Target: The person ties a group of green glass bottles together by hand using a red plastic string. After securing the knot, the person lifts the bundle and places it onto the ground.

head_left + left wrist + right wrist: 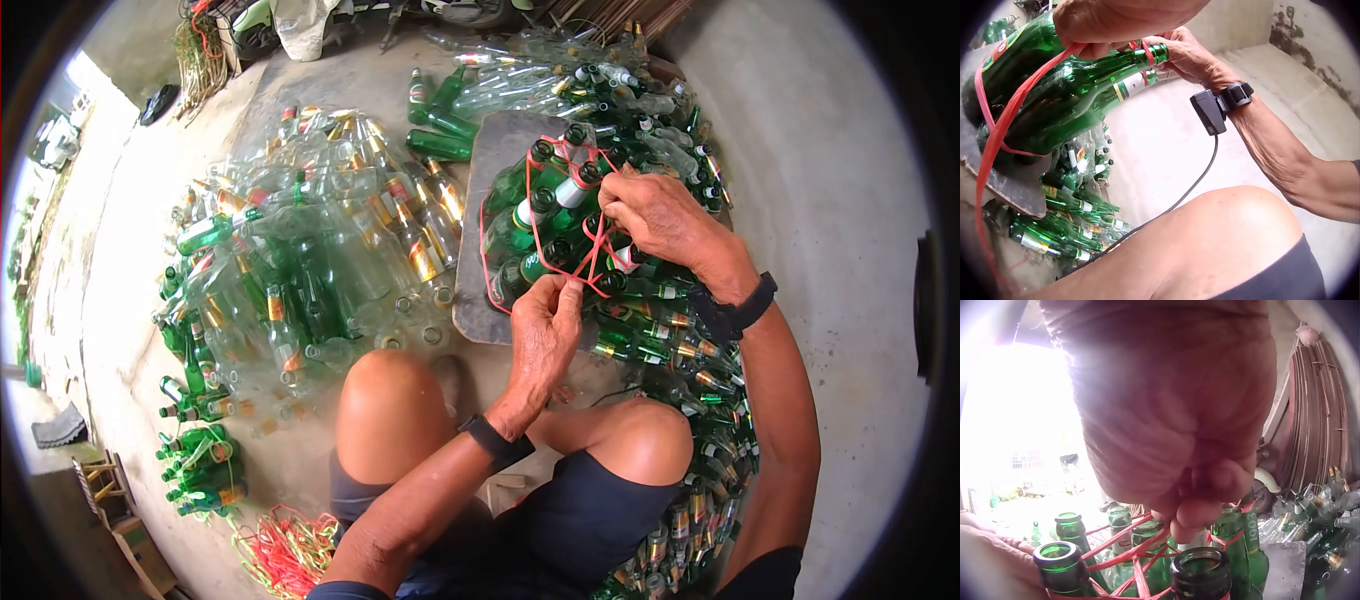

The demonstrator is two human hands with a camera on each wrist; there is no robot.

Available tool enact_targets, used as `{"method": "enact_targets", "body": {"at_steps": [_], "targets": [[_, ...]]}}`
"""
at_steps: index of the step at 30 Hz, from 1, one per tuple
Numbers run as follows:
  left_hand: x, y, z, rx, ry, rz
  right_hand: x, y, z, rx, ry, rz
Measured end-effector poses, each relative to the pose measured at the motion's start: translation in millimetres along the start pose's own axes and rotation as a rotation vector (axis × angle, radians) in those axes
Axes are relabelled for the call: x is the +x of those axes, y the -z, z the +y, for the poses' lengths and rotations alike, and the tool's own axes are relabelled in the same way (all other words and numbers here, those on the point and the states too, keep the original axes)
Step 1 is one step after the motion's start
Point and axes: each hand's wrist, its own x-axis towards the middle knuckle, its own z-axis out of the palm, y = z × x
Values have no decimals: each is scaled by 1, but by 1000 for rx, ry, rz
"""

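Observation:
Several green glass bottles (521, 226) stand bunched on a dark board (478, 300), with red plastic string (533, 215) looped round their sides and crossing between their necks. At the near side of the bunch my left hand (547, 325) pinches the string between thumb and fingers. My right hand (660, 220) grips string at the right-hand necks, its fingers curled, as the right wrist view also shows. Seen from the left wrist, a strand of string (999, 134) hangs down past the bottles. Open bottle mouths (1057, 550) sit just below my right hand in the right wrist view.
Clear and green bottles (330, 240) lie heaped on the left, and more green bottles (690, 350) are piled on the right. A tied bundle of bottles (205, 465) sits at lower left near a tangle of red and green string (285, 550). A wall (820, 200) rises on the right.

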Motion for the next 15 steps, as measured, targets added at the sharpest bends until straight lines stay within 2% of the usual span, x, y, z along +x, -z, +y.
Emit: {"method": "enact_targets", "body": {"at_steps": [6,9,11,15], "targets": [[-2,0,4,43,9,3,9,-3,0,38,-22,1],[-2,0,5,87,38,-45,14,6,-2,90,-71,-77],[-2,-5,-1,51,-57,34,20,10,-4,192,-130,-175],[-2,-6,-1,42,-56,28,27,12,-6,199,-186,-216]]}}
